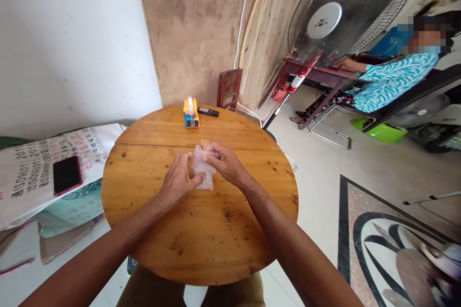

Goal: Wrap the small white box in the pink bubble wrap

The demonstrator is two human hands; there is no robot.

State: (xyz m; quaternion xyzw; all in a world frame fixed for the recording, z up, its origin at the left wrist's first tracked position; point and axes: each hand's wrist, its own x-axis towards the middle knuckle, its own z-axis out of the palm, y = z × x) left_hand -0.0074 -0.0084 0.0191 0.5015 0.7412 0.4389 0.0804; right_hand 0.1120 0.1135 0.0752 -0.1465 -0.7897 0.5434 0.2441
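A small packet of clear, pinkish bubble wrap [203, 180] is on the round wooden table in front of me. A strip of tape [205, 144] sticks out past its far edge. From the left, my left hand [178, 177] grips the wrap, its thumb lying over the near part and its fingers at the side. My right hand [226, 165] is closed on the upper right part, with thumb and forefinger pinching near the tape. Whatever is inside the wrap cannot be made out. Beyond the hands stands a yellow and blue tape dispenser [190, 112] with a roll in it.
Beside the dispenser lies a black remote-like object [208, 112]. A phone [67, 175] rests on white printed sacks [103, 136] to the left. Behind the table is a wooden chair [229, 88]. A large fan [324, 21] and a seated person [396, 76] are at the right.
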